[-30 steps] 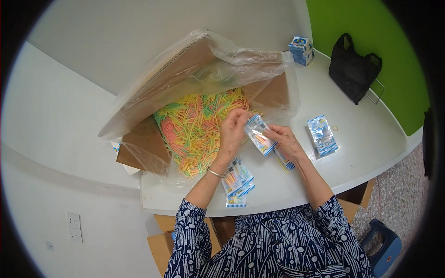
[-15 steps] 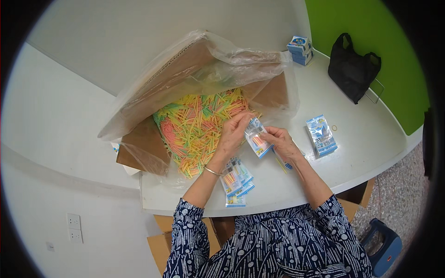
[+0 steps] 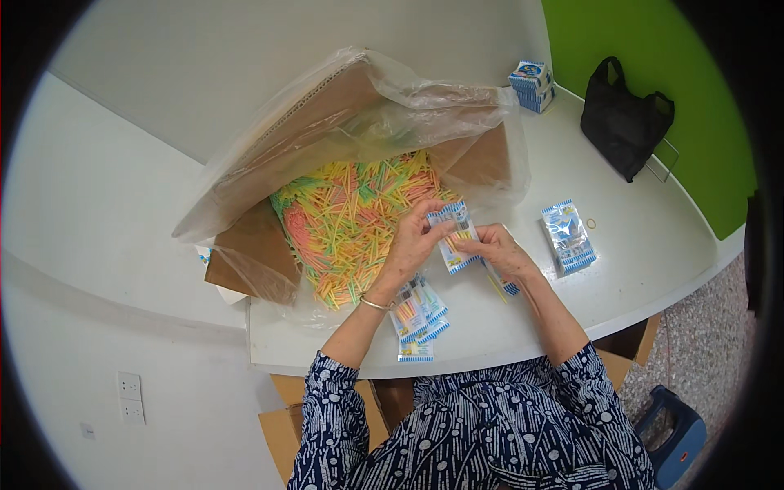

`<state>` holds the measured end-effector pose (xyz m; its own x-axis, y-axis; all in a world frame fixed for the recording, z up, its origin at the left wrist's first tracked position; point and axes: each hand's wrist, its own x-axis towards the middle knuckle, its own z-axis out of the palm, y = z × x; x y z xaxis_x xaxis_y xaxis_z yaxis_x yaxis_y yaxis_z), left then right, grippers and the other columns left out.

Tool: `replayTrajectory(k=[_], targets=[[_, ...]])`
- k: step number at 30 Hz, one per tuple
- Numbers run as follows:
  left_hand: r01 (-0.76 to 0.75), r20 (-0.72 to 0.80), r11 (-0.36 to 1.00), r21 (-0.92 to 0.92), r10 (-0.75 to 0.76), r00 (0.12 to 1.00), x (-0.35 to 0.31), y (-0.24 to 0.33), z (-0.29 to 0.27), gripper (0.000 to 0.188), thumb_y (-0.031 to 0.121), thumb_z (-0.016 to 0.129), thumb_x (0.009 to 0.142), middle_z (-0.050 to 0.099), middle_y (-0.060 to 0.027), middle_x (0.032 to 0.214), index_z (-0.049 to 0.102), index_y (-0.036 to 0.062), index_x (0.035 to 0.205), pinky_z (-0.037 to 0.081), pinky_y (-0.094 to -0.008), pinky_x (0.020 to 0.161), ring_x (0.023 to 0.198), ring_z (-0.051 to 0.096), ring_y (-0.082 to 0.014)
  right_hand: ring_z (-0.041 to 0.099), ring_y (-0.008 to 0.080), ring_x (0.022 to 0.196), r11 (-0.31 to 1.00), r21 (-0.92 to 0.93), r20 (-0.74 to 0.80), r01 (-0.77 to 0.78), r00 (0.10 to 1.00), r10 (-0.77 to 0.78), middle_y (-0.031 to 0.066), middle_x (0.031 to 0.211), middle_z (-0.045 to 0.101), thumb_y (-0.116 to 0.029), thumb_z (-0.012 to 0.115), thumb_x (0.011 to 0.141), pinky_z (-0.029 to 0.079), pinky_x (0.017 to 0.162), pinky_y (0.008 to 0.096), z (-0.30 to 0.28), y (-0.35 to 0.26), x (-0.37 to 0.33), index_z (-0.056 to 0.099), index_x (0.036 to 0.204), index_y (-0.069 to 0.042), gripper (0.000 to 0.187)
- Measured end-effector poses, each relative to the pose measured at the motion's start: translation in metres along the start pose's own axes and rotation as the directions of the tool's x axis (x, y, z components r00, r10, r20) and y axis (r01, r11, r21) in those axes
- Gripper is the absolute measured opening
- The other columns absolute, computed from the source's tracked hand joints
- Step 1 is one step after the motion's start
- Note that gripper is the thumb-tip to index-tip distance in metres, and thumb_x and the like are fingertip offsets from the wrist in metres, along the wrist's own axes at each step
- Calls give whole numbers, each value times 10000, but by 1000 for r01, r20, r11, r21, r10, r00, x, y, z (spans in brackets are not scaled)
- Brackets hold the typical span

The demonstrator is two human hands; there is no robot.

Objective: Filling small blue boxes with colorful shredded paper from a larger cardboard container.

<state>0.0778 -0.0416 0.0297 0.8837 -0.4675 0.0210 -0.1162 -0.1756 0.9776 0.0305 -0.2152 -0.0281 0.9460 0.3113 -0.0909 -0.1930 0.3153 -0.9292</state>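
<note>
Both hands have drawn slightly nearer the body since a second ago, the small blue-and-white packet [image 3: 454, 235] moving with them. Left hand [image 3: 411, 245] pinches the packet's upper edge with its fingertips, while the right hand [image 3: 500, 251] grips its lower right side; the packet sits just above the white counter [image 3: 637, 269], beside the open cardboard box [image 3: 261, 245] of multicoloured sticks [image 3: 351, 216]. Filled packets [image 3: 418, 314] lie near the left wrist, another stack [image 3: 567, 235] to the right.
</note>
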Motion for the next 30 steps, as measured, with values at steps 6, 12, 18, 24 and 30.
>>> replayTrajectory(k=[6, 12, 18, 24, 30], targets=[[-52, -6, 995, 86, 53, 999, -11, 7, 1, 371, 132, 675, 816, 606, -59, 943, 528, -14, 1124, 472, -244, 741, 850, 570, -102, 585, 56, 742, 991, -130, -11, 13, 1000, -15, 42, 845, 691, -226, 697, 820, 445, 674, 212, 7, -9, -6, 696, 977, 18, 290], [-15, 13, 997, 74, 14, 1000, -23, 23, -4, 380, 140, 690, 801, 600, -62, 968, 531, -10, 1113, 470, -258, 770, 877, 573, -122, 534, 51, 651, 968, -249, 60, -8, 998, 23, 16, 752, 669, -269, 707, 810, 420, 616, 217, 9, -9, -8, 689, 950, 8, 311], [140, -68, 990, 34, -137, 988, -76, 9, -49, 390, 114, 711, 795, 605, -23, 926, 535, 13, 1128, 469, -237, 743, 837, 574, -95, 584, 253, 908, 481, -875, -206, 54, 858, -471, 164, 1003, 602, -202, 714, 777, 474, 751, 346, -4, -23, -46, 569, 1042, 87, 418], [69, -189, 826, 559, 46, 981, -124, -49, -52, 521, 142, 717, 770, 561, -135, 1093, 486, 0, 1215, 455, -317, 848, 990, 565, -203, 505, 327, 874, 75, -995, -99, -66, 759, -643, 143, 924, 528, -175, 706, 747, 412, 752, 409, -26, 27, -56, 582, 871, -5, 244], [85, -220, 545, 834, 186, 958, -121, -33, -37, 608, 233, 709, 764, 443, -199, 1296, 449, 34, 1277, 285, -418, 1029, 1209, 391, -330, 512, 306, 850, 204, -979, -149, -23, 763, -629, 126, 891, 539, -93, 672, 751, 404, 742, 405, -42, 36, -48, 585, 888, -25, 176]])
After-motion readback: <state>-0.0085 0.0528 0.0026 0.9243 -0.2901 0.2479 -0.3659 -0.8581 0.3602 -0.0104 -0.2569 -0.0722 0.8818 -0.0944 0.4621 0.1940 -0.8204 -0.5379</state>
